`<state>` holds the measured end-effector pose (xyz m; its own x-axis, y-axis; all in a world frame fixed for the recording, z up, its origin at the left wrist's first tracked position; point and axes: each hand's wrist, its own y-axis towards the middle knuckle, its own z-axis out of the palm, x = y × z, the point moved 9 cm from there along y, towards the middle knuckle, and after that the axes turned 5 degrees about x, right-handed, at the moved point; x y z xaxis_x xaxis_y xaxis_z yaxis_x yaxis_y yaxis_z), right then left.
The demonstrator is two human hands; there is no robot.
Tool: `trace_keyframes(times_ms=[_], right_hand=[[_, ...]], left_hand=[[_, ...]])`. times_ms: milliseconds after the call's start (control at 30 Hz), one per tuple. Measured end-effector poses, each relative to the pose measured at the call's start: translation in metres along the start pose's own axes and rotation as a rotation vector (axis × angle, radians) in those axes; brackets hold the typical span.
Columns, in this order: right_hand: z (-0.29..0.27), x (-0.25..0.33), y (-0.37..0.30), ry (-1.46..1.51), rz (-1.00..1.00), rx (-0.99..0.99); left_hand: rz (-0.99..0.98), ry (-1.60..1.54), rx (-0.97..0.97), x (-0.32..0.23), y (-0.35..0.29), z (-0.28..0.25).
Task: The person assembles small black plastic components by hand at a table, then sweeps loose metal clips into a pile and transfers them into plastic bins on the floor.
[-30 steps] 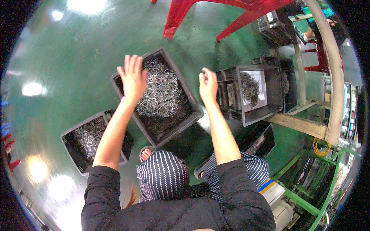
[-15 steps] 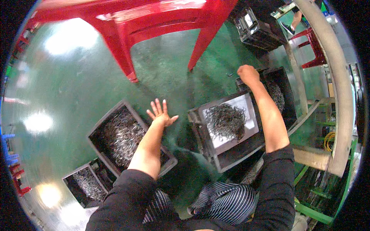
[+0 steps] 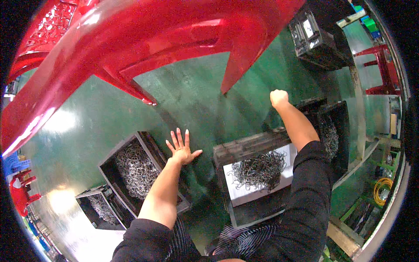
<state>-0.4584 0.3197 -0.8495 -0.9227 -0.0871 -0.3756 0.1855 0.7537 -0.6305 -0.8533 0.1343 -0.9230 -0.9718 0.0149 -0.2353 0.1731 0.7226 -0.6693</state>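
My left hand (image 3: pixel 182 153) is stretched out with its fingers spread, over the green floor beside the right edge of a dark crate (image 3: pixel 153 150). Inside that crate lies a heap of curved, hook-like metal pieces (image 3: pixel 136 171). My right hand (image 3: pixel 279 98) is closed in a fist beyond the crates on the right; what it holds, if anything, is hidden. Under my right forearm stands another dark crate (image 3: pixel 220 174), with a white sheet (image 3: pixel 233 196) carrying a pile of dark hooked pieces (image 3: pixel 257 170).
A red plastic chair (image 3: pixel 170 43) stands ahead. At far right is a dark crate (image 3: pixel 342 131) with more metal pieces; a smaller crate (image 3: pixel 85 212) sits at lower left. Stacked dark boxes (image 3: pixel 321 46) stand at the back right. A beam (image 3: pixel 360 113) runs along the right.
The view has tilted and shifted, so the red chair fills more of it and the crates sit lower. My left hand stays spread; my right hand stays closed, now farther beyond the crates.
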Motion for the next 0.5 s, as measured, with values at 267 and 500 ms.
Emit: trace_keyframes(times_ms=[267,500], right_hand=[[0.005,0.011,0.004,0.110,-0.056,-0.091],[-0.030,0.032,-0.036,0.127,-0.176,-0.095]], left_hand=[[0.010,-0.011,0.004,0.000,-0.001,-0.005],[0.011,-0.003,0.028,-0.002,-0.001,0.003]])
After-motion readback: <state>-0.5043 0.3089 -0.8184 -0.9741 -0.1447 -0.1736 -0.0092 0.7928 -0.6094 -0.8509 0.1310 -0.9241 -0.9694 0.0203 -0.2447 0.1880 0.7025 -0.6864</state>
